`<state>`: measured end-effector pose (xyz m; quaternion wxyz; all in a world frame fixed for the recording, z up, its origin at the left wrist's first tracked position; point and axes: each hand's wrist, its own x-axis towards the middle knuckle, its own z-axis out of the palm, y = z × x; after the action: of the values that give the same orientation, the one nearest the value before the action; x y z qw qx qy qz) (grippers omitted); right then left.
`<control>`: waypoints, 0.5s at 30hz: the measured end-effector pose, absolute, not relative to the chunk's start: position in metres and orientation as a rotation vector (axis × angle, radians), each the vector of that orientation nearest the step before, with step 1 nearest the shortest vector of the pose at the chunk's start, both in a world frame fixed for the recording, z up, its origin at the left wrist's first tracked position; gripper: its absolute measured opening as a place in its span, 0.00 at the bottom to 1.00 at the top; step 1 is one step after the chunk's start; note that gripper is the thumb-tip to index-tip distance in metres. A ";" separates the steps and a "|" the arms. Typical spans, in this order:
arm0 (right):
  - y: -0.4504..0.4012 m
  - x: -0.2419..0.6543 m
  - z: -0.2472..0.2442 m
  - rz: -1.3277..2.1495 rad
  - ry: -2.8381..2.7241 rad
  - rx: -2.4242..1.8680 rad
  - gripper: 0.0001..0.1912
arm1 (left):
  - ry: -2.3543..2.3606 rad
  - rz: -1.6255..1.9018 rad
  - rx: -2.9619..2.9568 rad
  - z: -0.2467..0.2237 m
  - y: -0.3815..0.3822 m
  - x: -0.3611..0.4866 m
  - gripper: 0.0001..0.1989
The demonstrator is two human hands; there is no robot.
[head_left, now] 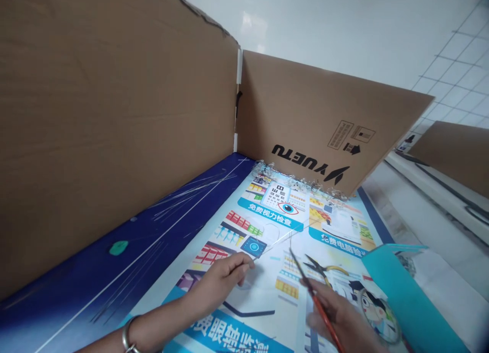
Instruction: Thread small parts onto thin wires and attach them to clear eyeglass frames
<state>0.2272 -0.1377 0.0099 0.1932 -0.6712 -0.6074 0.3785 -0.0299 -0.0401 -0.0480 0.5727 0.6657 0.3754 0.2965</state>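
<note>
My left hand (225, 276), with a bracelet at the wrist, pinches the end of a thin pale wire (284, 236) over the printed mat. In my right hand (338, 312) is a slim red-handled tool (323, 312), its dark tip pointing up and away, close to the wire. Whether the tip touches the wire cannot be made out. Pliers with yellow handles (324, 269) lie on the printed mat (282, 312) just beyond my right hand. A clear round dish or roll (389, 330) is at the right of that hand.
Cardboard panels stand at the left (114, 113) and back (305, 118). Small clear wire pieces (301, 182) line the back panel's foot. Loose thin wires (191, 192) and a green blob (118, 247) lie on the blue surface. A teal folder (412, 297) sits at right.
</note>
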 end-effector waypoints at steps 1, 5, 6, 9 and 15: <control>-0.138 0.218 0.010 1.136 -1.723 -1.881 0.24 | 0.900 0.691 1.579 -0.046 -0.042 -0.030 0.11; -0.132 0.192 0.007 1.287 -1.663 -1.860 0.19 | 0.943 0.670 1.569 -0.040 -0.047 -0.028 0.11; -0.131 0.188 0.008 1.334 -1.640 -1.832 0.19 | 0.939 0.674 1.550 -0.039 -0.048 -0.027 0.11; -0.127 0.177 0.016 1.451 -1.592 -1.774 0.14 | 0.901 0.687 1.475 -0.041 -0.052 -0.026 0.11; -0.122 0.167 0.027 1.528 -1.541 -1.696 0.09 | 0.851 0.650 1.353 -0.042 -0.058 -0.025 0.11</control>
<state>0.1665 -0.1215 0.0271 0.1922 -0.6044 -0.5491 0.5443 -0.0247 -0.0576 -0.0421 0.6505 0.5956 0.3745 0.2861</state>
